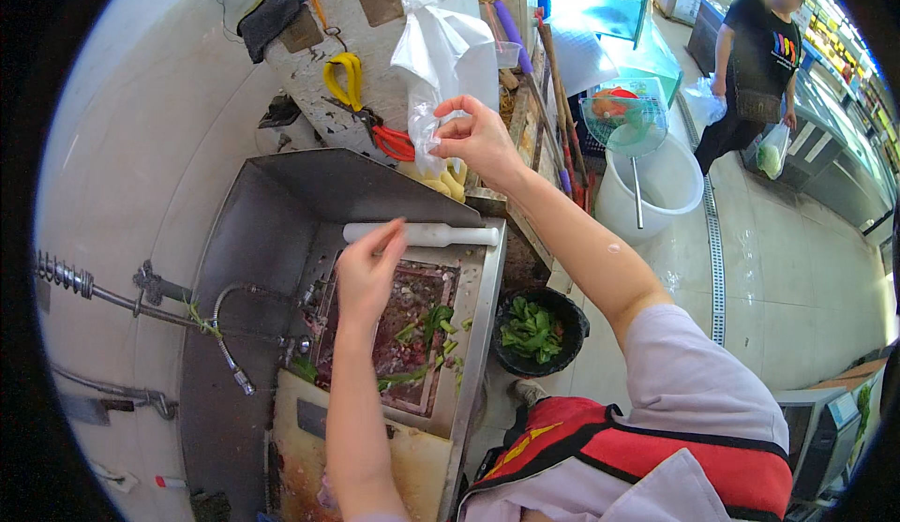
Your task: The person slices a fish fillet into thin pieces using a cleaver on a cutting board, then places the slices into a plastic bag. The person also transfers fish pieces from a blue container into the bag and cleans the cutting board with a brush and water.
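A bunch of clear plastic bags (443, 51) hangs on the side of a worn white cabinet (295, 79). My right hand (478, 139) is at their gathered lower end, thumb and fingers pinching the thin film. Over the metal sink counter (481, 290), my left hand (369, 265) is slightly blurred, with a gap between thumb and fingers and nothing visible in it. Just beyond it lies a white plastic rod with a narrower handle (422, 234). Cut green leaves and stems (429, 325) lie on the dirty recessed drain tray (415, 402) below.
Yellow-handled pliers (343, 80) and red-handled scissors (392, 142) hang on the cabinet. A stained cutting board (415, 459) covers the near counter. A black bin (512, 366) holds leaves; a white tub (661, 199) stands right. A person (752, 65) carries bags nearby.
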`<state>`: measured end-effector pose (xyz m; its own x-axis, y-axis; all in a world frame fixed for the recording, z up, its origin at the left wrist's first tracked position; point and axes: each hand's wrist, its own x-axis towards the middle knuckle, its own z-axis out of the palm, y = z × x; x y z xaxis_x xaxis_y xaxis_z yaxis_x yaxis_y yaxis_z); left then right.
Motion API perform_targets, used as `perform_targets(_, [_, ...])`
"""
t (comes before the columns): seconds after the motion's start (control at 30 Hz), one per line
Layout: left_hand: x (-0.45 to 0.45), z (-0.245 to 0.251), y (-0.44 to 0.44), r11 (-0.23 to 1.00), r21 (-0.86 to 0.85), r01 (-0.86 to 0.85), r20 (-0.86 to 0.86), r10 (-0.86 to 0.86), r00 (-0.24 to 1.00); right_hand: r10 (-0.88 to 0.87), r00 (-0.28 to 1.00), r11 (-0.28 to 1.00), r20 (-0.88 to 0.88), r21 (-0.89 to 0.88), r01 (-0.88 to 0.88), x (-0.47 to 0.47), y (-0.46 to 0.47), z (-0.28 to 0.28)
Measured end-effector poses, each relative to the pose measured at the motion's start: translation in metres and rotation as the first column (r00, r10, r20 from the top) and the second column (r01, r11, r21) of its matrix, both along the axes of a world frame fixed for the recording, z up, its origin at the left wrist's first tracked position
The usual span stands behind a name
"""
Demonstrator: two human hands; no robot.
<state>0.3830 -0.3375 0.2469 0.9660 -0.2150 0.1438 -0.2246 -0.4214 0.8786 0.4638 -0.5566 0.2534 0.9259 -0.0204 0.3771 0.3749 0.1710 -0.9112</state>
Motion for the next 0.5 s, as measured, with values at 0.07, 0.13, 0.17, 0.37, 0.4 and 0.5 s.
perform_targets(0.07, [0.029,0.004,-0.045,0.944,-0.324,0.064,-0.138,-0.114,0.984,0.027,1.000,0.999,0.006,0.026,-0.027,-0.010,-0.006,0.010])
perform_targets(0.13, [0.053,0.012,-0.073,0.724,-0.680,-0.117,-0.332,-0.161,0.929,0.049,0.998,0.991,0.029,-0.128,-0.045,-0.019,-0.013,0.019])
perform_targets(0.17, [0.062,0.015,-0.081,0.644,-0.755,-0.122,-0.301,-0.175,0.938,0.029,1.000,0.976,0.003,-0.216,-0.028,-0.023,-0.017,0.022])
perform_targets(0.37, [0.088,0.018,-0.074,0.376,-0.920,-0.115,-0.187,-0.162,0.969,-0.133,0.979,0.837,0.152,-0.511,0.193,-0.039,-0.039,0.028])
perform_targets(0.4, [0.089,0.016,-0.072,0.369,-0.926,-0.083,-0.159,-0.180,0.971,-0.138,0.976,0.831,0.170,-0.516,0.207,-0.040,-0.040,0.029])
perform_targets(0.5, [0.088,0.013,-0.068,0.387,-0.908,-0.161,-0.232,-0.144,0.962,-0.121,0.985,0.783,0.121,-0.599,0.170,-0.039,-0.040,0.032])
